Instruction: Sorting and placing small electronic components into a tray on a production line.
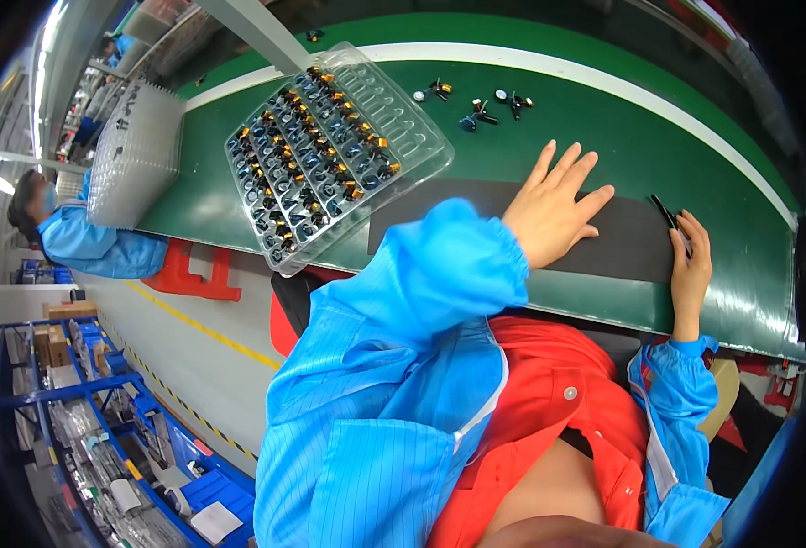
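My left hand (pixel 554 208) lies palm down with fingers spread on a dark grey mat (pixel 636 228) at the table's near edge. It holds nothing. At the mat's right end, my right hand (pixel 690 269) is closed round a pair of slim black tweezers (pixel 664 212), whose tip points away to the upper left. Beyond my left hand, a few small black parts with round pale ends (pixel 515 102) lie loose on the green surface. To the left, a clear plastic tray (pixel 435 151) carries rows of similar small black, blue and orange parts.
A green worktable (pixel 604 128) with a curved white stripe spans the view. Stacked clear trays (pixel 136 155) stand at its left end, near another person in a blue coat (pixel 102 242). A grey post (pixel 261 32) rises behind the parts tray. Blue shelving (pixel 83 393) fills the lower left.
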`<action>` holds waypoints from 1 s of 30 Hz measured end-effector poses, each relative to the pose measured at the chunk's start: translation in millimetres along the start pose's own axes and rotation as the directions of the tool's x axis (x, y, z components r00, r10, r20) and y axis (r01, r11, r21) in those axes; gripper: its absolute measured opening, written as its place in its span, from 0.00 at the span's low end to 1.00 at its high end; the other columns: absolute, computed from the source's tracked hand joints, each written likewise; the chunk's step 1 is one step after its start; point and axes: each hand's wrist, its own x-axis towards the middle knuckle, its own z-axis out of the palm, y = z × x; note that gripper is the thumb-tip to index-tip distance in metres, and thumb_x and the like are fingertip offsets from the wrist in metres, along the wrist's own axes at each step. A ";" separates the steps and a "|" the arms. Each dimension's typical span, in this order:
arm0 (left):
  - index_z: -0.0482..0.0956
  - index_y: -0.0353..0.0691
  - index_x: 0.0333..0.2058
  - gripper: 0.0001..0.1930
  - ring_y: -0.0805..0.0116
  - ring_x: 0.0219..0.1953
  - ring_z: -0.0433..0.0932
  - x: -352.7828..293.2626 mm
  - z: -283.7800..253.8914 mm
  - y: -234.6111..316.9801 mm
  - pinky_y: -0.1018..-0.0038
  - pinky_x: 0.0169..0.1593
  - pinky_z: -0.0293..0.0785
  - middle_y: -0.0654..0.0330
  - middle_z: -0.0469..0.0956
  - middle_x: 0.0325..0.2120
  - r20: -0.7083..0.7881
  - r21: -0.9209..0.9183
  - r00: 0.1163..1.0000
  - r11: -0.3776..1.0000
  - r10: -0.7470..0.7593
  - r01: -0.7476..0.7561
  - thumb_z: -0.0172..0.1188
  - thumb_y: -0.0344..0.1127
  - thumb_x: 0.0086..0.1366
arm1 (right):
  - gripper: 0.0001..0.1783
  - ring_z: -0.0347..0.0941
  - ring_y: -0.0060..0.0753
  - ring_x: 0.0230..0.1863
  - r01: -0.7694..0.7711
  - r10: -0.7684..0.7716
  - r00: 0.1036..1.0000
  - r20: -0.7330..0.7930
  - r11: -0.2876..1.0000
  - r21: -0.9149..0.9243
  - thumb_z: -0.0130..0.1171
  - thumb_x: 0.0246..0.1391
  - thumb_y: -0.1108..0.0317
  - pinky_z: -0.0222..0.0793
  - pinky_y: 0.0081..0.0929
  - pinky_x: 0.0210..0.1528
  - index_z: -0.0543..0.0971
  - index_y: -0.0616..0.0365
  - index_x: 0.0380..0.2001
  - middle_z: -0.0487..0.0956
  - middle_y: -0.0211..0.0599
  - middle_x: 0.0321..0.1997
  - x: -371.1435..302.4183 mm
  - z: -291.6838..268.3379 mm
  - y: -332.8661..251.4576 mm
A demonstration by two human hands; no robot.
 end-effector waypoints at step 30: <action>0.78 0.45 0.27 0.11 0.68 0.26 0.68 -88.8 -92.2 -52.7 0.74 0.35 0.60 0.67 0.68 0.20 -0.420 0.459 0.869 0.765 -0.261 0.451 0.63 0.31 0.40 | 0.22 0.67 0.36 0.22 0.528 -0.655 0.487 0.577 0.747 0.403 0.56 0.42 0.65 0.62 0.30 0.22 0.69 0.54 0.45 0.63 0.38 0.24 25.8 52.6 -117.0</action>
